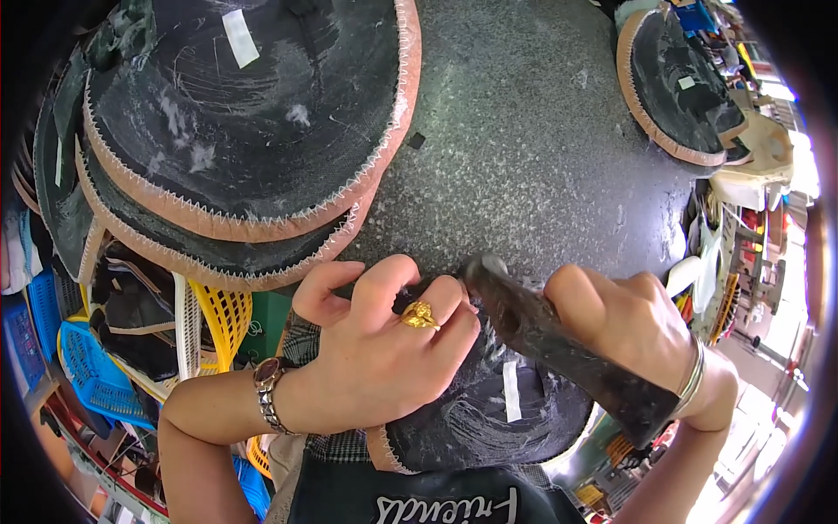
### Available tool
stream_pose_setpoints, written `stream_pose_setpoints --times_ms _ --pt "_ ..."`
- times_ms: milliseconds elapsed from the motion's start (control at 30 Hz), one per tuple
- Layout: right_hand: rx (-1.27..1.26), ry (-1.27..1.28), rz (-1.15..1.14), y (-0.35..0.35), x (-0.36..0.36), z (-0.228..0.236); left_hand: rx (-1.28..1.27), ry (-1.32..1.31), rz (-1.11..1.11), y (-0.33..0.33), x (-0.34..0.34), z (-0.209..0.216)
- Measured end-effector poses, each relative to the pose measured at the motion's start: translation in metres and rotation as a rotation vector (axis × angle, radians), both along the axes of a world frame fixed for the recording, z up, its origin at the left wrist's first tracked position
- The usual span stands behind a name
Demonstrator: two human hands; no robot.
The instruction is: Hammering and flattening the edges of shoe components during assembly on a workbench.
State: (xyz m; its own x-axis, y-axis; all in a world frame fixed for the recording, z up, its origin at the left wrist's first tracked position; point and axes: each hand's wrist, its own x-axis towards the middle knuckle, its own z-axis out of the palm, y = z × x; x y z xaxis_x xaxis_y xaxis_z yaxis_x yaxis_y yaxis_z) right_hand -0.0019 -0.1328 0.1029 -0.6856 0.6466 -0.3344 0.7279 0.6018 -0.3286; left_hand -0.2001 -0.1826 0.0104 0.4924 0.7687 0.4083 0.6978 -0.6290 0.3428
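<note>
Two hands are at work on a round black piece (489, 410) that lies at the near edge of the grey speckled tabletop (532, 148). The piece has a tan zigzag-stitched rim and a small white tag on it. It sits right in front of the person, partly under both hands.

The left hand (384, 349) presses down flat on the left part of the piece. Its fingers are curled and close together, and its grip is on nothing; it just holds the piece down. It has a gold ring on one finger and a metal watch band (266, 397) on the wrist.

The right hand (637, 332) is closed tight around a dark, worn tool (559, 345). The tool is long and slants from the lower right up to the left. Its rounded tip touches the piece just beside the left hand's fingers. A thin bangle (692, 380) is on the right wrist.

Farther back on the left is a stack of the same round black pieces (253, 131), one on top of the other. One more round black piece (676, 87) lies far back on the right, well apart from the hands.

Below the tabletop on the left are a yellow basket (223, 319) and a blue basket (87, 367).
</note>
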Motion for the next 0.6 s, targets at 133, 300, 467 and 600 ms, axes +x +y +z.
stream_pose_setpoints --times_ms 133,300,467,600 --pt "0.015 -0.023 -0.067 -0.007 -0.003 0.009 -0.068 -0.05 -0.039 0.006 -0.004 0.004" --pt "-0.161 0.152 -0.187 0.0 0.011 -0.002 -0.129 -0.153 0.03 0.007 -0.008 0.003" --pt "0.055 0.237 -0.513 -0.021 0.017 0.008 -0.156 -0.111 0.083 0.006 -0.005 0.003" --pt "-0.165 0.24 -0.484 -0.036 0.031 -0.008 -0.112 -0.068 -0.031 0.006 0.0 -0.001"
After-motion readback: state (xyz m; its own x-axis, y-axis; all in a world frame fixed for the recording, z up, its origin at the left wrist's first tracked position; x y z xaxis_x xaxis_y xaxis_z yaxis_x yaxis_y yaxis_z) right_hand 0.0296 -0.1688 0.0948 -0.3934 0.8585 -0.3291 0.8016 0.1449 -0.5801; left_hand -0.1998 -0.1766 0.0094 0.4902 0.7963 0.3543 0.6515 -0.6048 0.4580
